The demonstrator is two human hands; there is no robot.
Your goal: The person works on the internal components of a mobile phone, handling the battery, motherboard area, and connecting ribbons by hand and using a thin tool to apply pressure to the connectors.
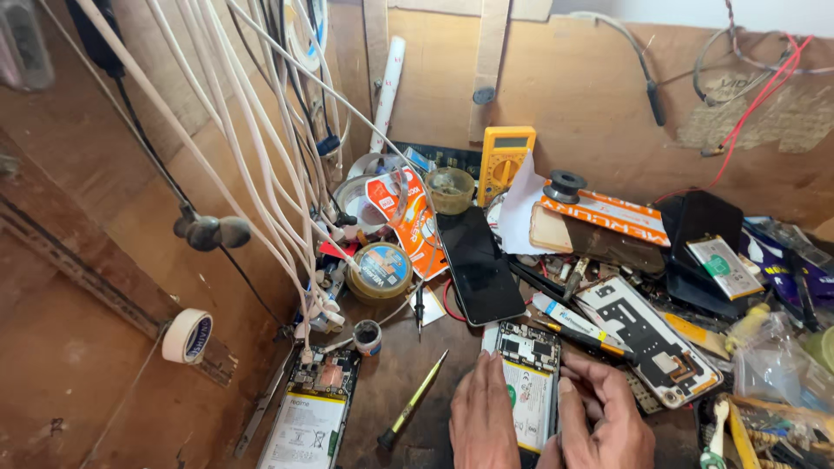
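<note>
both hands (484,421) (605,417) pinch the open phone (530,386) near centre | screwdriver (413,401) just left | multimeter (506,159) far

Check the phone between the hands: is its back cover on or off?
Off. The phone between the left hand and right hand shows its bare circuit board and white-labelled battery.

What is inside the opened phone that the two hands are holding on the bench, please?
Inside the opened phone, a white battery fills the lower part, with a dark circuit board above it. The left hand and right hand cover its lower end and edges.
</note>
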